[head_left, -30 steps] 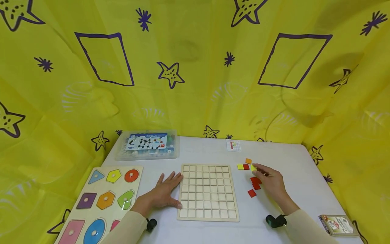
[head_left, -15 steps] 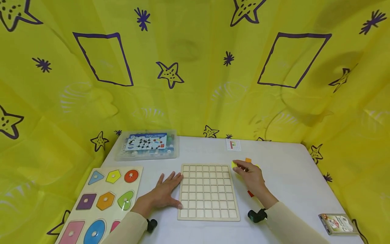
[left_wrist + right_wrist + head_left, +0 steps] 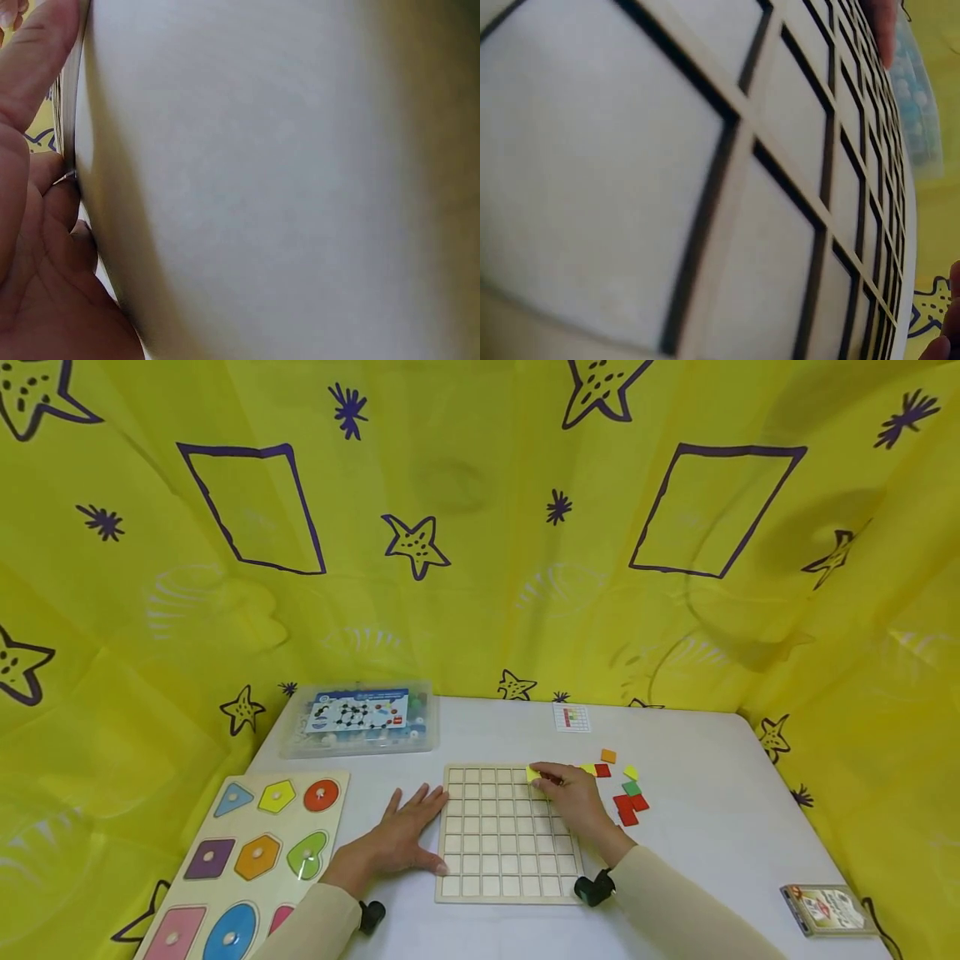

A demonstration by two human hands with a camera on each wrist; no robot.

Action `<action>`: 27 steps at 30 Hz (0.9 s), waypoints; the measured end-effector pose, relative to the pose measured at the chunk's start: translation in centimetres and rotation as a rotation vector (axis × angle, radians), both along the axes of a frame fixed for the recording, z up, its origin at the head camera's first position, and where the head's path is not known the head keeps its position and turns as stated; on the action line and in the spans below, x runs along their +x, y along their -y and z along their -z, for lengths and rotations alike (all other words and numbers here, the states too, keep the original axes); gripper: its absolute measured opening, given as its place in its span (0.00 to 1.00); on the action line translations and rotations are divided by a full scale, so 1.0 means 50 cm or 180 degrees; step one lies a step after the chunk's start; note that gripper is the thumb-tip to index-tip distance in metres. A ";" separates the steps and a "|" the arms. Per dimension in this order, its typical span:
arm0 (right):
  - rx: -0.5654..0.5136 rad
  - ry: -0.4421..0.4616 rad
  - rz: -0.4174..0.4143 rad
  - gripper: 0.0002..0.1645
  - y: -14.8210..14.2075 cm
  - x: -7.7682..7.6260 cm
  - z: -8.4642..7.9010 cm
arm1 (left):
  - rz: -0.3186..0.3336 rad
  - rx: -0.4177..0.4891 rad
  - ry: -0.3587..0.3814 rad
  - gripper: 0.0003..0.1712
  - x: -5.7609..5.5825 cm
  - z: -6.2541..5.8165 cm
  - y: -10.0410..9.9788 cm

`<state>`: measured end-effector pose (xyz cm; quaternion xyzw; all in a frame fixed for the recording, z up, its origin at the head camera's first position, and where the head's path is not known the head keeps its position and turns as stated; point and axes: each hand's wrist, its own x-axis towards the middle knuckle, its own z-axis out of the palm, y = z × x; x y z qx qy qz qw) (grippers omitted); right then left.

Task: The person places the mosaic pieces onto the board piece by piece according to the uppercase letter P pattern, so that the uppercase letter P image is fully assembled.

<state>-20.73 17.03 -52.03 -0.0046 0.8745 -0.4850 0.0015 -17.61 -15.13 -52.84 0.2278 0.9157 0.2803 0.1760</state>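
A square wooden grid board [image 3: 510, 844] lies mid-table, its compartments bare wood where visible. Between thumb and fingers, my right hand [image 3: 573, 793] pinches a yellow tile [image 3: 532, 774] over the board's far row, right of centre. My left hand [image 3: 401, 835] lies spread on the table, with fingertips and thumb touching the board's left edge. Loose tiles sit right of the board: an orange tile [image 3: 608, 756], a red tile [image 3: 603, 770] beside a yellow one, another yellow, a green tile [image 3: 632, 788] and several red ones. The right wrist view shows the grid [image 3: 780, 172] close up.
A printed grid card [image 3: 572, 718] lies behind the tiles. At back left is a clear plastic box [image 3: 360, 718] of small parts. A shape puzzle board [image 3: 251, 881] lies near left; a small flat pack [image 3: 828, 911] is at right. Yellow patterned cloth walls the table.
My right hand has moved left from the loose tiles to the board's far row, carrying the yellow tile. The green and red tiles are uncovered. My left hand has stayed in place.
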 end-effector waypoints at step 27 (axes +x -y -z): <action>0.0670 -0.0228 -0.0224 0.14 0.030 -0.002 0.028 | 0.0005 -0.0012 -0.0034 0.69 0.000 0.007 0.000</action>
